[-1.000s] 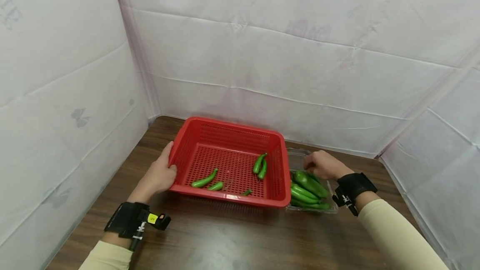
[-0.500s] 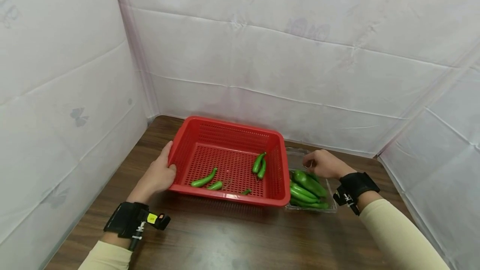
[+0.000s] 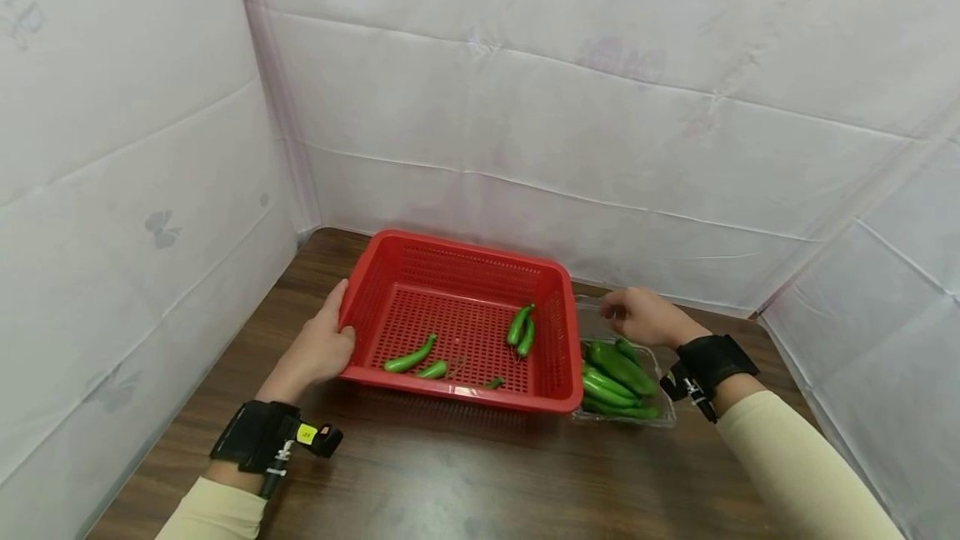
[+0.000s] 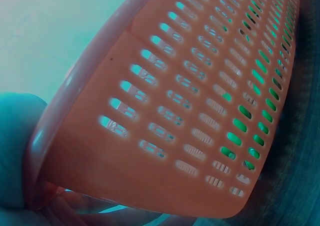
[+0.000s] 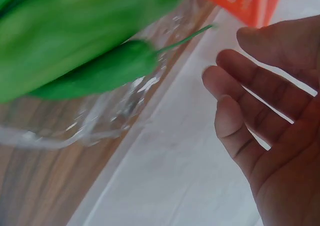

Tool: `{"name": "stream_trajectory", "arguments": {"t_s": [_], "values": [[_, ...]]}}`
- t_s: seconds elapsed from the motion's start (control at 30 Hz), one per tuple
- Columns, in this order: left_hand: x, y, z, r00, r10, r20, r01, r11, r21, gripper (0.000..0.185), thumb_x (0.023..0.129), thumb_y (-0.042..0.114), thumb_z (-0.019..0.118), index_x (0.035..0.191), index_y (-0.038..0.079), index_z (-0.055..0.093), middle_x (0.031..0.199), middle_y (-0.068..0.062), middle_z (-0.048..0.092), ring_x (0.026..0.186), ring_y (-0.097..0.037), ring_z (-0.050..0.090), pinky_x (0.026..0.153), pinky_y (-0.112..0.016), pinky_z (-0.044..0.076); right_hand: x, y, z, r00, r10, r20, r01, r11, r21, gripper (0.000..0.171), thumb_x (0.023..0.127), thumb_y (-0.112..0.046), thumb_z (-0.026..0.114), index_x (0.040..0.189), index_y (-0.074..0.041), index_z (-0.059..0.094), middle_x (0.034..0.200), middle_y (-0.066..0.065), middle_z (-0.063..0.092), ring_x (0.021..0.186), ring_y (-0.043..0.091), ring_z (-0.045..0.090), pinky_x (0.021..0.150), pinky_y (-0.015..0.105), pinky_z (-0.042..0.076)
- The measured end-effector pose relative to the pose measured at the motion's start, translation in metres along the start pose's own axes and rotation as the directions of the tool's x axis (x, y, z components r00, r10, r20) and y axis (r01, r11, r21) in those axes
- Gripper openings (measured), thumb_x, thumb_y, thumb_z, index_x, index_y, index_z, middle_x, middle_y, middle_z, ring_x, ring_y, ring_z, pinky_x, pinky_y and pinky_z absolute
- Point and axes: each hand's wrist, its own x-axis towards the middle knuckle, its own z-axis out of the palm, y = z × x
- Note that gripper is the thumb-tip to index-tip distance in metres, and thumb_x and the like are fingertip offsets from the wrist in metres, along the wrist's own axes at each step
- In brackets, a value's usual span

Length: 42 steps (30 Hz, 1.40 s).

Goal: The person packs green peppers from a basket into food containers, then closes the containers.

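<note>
My left hand (image 3: 318,348) grips the left rim of a red perforated plastic basket (image 3: 480,257), thumb over the edge. In the left wrist view the basket's slotted side wall (image 4: 145,166) fills most of the picture. Several thin green chili peppers (image 3: 408,359) lie scattered on the basket floor. My right hand (image 3: 645,319) hovers at the back of a clear plastic box (image 3: 667,419), its fingers loosely bent and holding nothing. Larger green peppers (image 3: 618,369) fill the box. One pepper's thin stem (image 5: 187,38) points toward my right fingertips (image 5: 227,113) in the right wrist view.
The box sits against the basket's right side on a dark wooden table (image 3: 480,473). White sheeting (image 3: 480,123) walls off the back and both sides, close behind basket and box.
My right hand has risen slightly back and left, uncovering more of the peppers in the box. The left hand and basket have stayed nearly in place.
</note>
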Motion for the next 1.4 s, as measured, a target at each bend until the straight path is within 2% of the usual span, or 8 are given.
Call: {"name": "stream_trajectory", "arguments": {"t_s": [0.37, 0.5, 0.67, 0.8, 0.97, 1.17, 1.27, 1.4], "values": [[0.0, 0.001, -0.001, 1.0, -0.016, 0.002, 0.016, 1.0, -0.008, 0.076, 0.106, 0.007, 0.037, 0.167, 0.008, -0.007, 0.159, -0.032, 0.037, 0.125, -0.041, 0.056, 0.101, -0.058, 0.052, 0.041, -0.062, -0.007, 0.993, -0.115, 0.009, 0.115, 0.989, -0.097, 0.021, 0.09, 0.001, 0.065, 0.103, -0.009, 0.077, 0.09, 0.003, 0.073, 0.075, 0.011, 0.058, 0.069, 0.032, 0.051], [0.0, 0.003, 0.0, 1.0, -0.012, -0.001, 0.012, 1.0, -0.007, 0.075, 0.106, 0.007, 0.037, 0.167, 0.007, -0.007, 0.159, -0.033, 0.037, 0.125, -0.04, 0.056, 0.101, -0.056, 0.051, 0.062, -0.086, -0.001, 0.981, -0.16, 0.106, 0.171, 0.98, -0.104, 0.022, 0.092, -0.003, 0.068, 0.112, -0.009, 0.077, 0.104, 0.006, 0.076, 0.084, 0.015, 0.065, 0.079, 0.037, 0.058], [0.001, 0.007, 0.002, 1.0, -0.012, -0.007, 0.012, 1.0, -0.012, 0.076, 0.105, 0.007, 0.036, 0.167, 0.007, -0.007, 0.16, -0.033, 0.036, 0.126, -0.041, 0.056, 0.102, -0.059, 0.051, 0.091, -0.117, 0.019, 0.936, -0.201, 0.288, 0.233, 0.969, -0.079, 0.029, 0.095, -0.01, 0.073, 0.124, -0.007, 0.074, 0.124, 0.011, 0.076, 0.108, 0.023, 0.072, 0.098, 0.042, 0.058], [0.002, 0.009, 0.005, 1.0, -0.008, -0.005, 0.008, 1.0, -0.016, 0.076, 0.105, 0.007, 0.037, 0.167, 0.007, -0.006, 0.16, -0.032, 0.036, 0.126, -0.04, 0.055, 0.102, -0.058, 0.051, 0.105, -0.143, 0.038, 0.902, -0.215, 0.375, 0.279, 0.952, -0.125, 0.033, 0.096, -0.015, 0.075, 0.128, -0.006, 0.073, 0.127, 0.009, 0.075, 0.116, 0.022, 0.07, 0.101, 0.04, 0.057], [0.001, 0.011, 0.007, 1.0, -0.014, -0.017, 0.014, 1.0, -0.008, 0.075, 0.105, 0.006, 0.036, 0.167, 0.006, -0.005, 0.158, -0.033, 0.039, 0.122, -0.04, 0.057, 0.098, -0.054, 0.053, 0.118, -0.171, 0.06, 0.857, -0.269, 0.44, 0.373, 0.912, -0.169, 0.026, 0.095, -0.017, 0.076, 0.12, -0.012, 0.077, 0.116, 0.003, 0.078, 0.099, 0.014, 0.071, 0.09, 0.031, 0.059], [-0.001, 0.013, 0.011, 1.0, 0.01, -0.024, -0.01, 1.0, -0.007, 0.076, 0.103, 0.005, 0.036, 0.167, 0.005, -0.004, 0.157, -0.035, 0.04, 0.123, -0.041, 0.057, 0.101, -0.058, 0.051, 0.126, -0.18, 0.083, 0.805, -0.336, 0.49, 0.467, 0.868, -0.171, 0.023, 0.092, -0.01, 0.076, 0.114, -0.016, 0.078, 0.097, -0.004, 0.075, 0.075, 0.007, 0.051, 0.07, 0.02, 0.047], [-0.002, 0.014, 0.012, 1.0, 0.01, -0.026, -0.01, 1.0, -0.005, 0.075, 0.104, 0.005, 0.036, 0.167, 0.005, -0.004, 0.157, -0.035, 0.04, 0.124, -0.041, 0.057, 0.101, -0.058, 0.051, 0.127, -0.18, 0.093, 0.79, -0.372, 0.487, 0.502, 0.849, -0.166, 0.028, 0.091, -0.008, 0.074, 0.117, -0.019, 0.078, 0.093, -0.009, 0.072, 0.071, 0.006, 0.046, 0.066, 0.018, 0.041], [-0.002, 0.016, 0.014, 1.0, 0.005, -0.019, -0.006, 1.0, -0.013, 0.075, 0.104, 0.006, 0.036, 0.168, 0.006, -0.004, 0.158, -0.033, 0.04, 0.122, -0.04, 0.058, 0.1, -0.056, 0.052, 0.125, -0.177, 0.098, 0.786, -0.367, 0.498, 0.492, 0.858, -0.144, 0.025, 0.087, -0.001, 0.072, 0.102, -0.02, 0.076, 0.078, -0.01, 0.057, 0.066, 0.006, 0.041, 0.06, 0.019, 0.035]]}}
